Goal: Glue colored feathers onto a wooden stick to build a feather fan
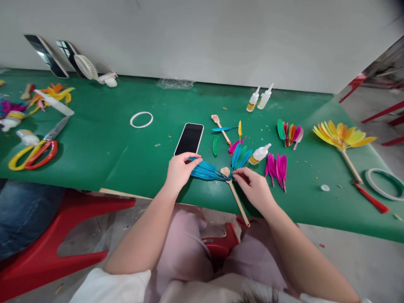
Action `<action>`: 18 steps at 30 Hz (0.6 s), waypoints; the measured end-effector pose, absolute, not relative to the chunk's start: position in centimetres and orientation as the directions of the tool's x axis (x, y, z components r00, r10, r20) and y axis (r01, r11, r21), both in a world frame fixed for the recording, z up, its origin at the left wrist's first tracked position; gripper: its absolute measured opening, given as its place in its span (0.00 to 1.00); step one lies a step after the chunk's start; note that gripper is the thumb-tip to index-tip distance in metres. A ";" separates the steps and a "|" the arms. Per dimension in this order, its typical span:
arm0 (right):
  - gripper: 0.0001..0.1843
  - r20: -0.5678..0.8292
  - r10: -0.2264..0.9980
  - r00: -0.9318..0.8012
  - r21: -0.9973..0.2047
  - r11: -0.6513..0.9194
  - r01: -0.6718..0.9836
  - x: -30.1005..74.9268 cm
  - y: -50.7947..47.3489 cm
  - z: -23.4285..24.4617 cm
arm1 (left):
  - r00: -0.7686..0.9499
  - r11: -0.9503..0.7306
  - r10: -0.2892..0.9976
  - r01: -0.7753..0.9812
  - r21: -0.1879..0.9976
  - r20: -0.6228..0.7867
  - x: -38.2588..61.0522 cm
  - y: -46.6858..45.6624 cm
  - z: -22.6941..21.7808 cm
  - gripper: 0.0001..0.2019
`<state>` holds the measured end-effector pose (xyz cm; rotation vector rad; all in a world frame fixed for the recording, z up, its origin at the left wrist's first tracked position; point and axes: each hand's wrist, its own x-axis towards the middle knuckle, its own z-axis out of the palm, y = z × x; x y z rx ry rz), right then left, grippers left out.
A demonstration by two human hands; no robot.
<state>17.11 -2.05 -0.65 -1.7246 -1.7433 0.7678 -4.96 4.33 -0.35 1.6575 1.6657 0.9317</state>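
My left hand [179, 171] is closed on the tips of a bunch of blue feathers [206, 170], just below a phone [189, 139]. The quill ends of the bunch meet beside the round head of a wooden stick [238, 203], which lies with its handle over the table's front edge. At those quills my right hand [252, 187] has thumb and finger pinched together; which quill sits between them is too small to make out. Teal feathers [241, 155] fan upward just above my right fingers. A glue bottle [259, 154] lies tilted to the right of them.
Magenta feathers [277, 170] and mixed-colour feathers [289, 134] lie to the right, beyond them a yellow feather fan [344, 139] and a ring of tape [386, 184]. Another wooden stick [222, 129] lies behind. Two glue bottles [259, 100] stand farther back. Scissors [39, 149] rest at left.
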 end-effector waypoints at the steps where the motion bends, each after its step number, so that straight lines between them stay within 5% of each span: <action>1: 0.10 0.002 1.000 -0.019 -0.727 0.015 0.686 17.0 -2.1 -0.6 | -0.034 -0.031 0.998 0.577 0.816 0.062 -5.0 4.3 -0.4 0.10; 18: 0.13 0.159 0.981 -0.112 -0.481 0.175 0.859 15.5 -3.1 -1.8 | 0.042 -0.050 0.999 0.617 0.785 0.031 -5.2 4.2 -0.8 0.11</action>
